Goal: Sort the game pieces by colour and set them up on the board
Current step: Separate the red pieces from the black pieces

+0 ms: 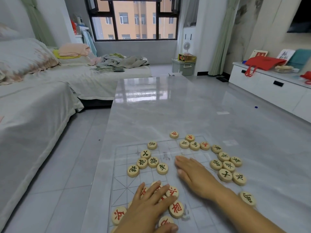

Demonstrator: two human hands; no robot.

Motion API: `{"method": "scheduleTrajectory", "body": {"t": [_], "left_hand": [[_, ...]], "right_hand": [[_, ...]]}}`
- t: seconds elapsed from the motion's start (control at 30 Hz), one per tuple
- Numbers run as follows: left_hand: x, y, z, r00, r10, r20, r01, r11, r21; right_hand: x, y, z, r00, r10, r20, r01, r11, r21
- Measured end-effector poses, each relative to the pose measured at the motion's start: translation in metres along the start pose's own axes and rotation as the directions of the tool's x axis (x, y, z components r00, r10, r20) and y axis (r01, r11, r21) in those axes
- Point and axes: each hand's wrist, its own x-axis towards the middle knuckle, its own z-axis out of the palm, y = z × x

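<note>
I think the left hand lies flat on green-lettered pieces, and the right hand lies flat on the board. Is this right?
Not quite. The head view shows the left hand lying flat on red-lettered pieces, not green-lettered ones. The right hand does lie flat on the board.

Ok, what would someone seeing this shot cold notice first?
Two bare hands at the near end of the glossy grey table: the left hand lies flat over a cluster of red-lettered pieces, the right hand rests flat on the clear board. Dark-lettered pieces sit in groups on both sides of the right hand.
</note>
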Motion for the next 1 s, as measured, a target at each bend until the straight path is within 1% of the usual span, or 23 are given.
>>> {"method": "scheduleTrajectory", "body": {"t": [0.07,0.23,0.3,0.43,0.53,0.63,0.73,0.8,0.83,0.87,0.9,0.93,1.0], "left_hand": [[-0.003,0.002,-0.004,1.0,-0.015,0.027,0.016,1.0,-0.014],[-0.006,0.004,-0.007,0.997,-0.046,0.061,0.048,0.998,-0.037],[-0.005,0.004,-0.006,0.998,-0.045,0.048,0.047,0.998,-0.045],[-0.005,0.005,-0.008,0.999,-0.037,0.023,0.038,0.997,-0.067],[-0.005,0.005,-0.01,0.999,-0.04,0.024,0.042,0.995,-0.091],[-0.005,0.006,-0.012,0.998,-0.042,0.049,0.046,0.995,-0.085],[-0.004,0.004,-0.011,0.999,-0.032,0.004,0.032,0.995,-0.092],[-0.003,0.004,-0.01,0.999,-0.032,-0.013,0.03,0.992,-0.122],[-0.003,0.004,-0.012,1.0,-0.023,0.006,0.023,0.989,-0.143],[-0.003,0.004,-0.012,1.0,0.008,-0.022,-0.012,0.984,-0.175],[-0.003,0.003,-0.012,0.999,0.032,-0.007,-0.033,0.978,-0.205],[-0.004,0.003,-0.01,0.999,0.035,-0.039,-0.041,0.983,-0.179],[-0.004,0.005,-0.009,1.0,0.008,-0.02,-0.012,0.984,-0.176]], "right_hand": [[-0.024,0.008,-0.001,1.0,0.019,-0.013,-0.02,0.999,-0.032],[-0.06,0.031,-0.005,0.981,0.157,-0.113,-0.172,0.976,-0.135],[-0.064,0.031,-0.007,0.971,0.191,-0.144,-0.213,0.966,-0.149],[-0.044,0.034,-0.016,0.943,0.251,-0.217,-0.264,0.964,-0.031],[-0.009,0.044,-0.026,0.944,0.259,-0.202,-0.27,0.963,-0.026],[0.021,0.05,-0.031,0.952,0.284,-0.116,-0.295,0.951,-0.09],[0.034,0.04,-0.023,0.963,0.246,-0.107,-0.262,0.949,-0.176],[0.036,0.022,-0.013,0.978,0.171,-0.117,-0.192,0.958,-0.212],[0.037,0.013,-0.009,0.986,0.129,-0.107,-0.15,0.964,-0.22],[0.038,0.004,-0.005,0.992,0.091,-0.09,-0.11,0.968,-0.227],[0.04,-0.004,-0.002,0.996,0.061,-0.067,-0.075,0.97,-0.23],[0.041,-0.01,0.001,0.998,0.039,-0.042,-0.048,0.973,-0.227],[0.041,-0.013,0.002,0.999,0.033,-0.011,-0.034,0.984,-0.175]]}}
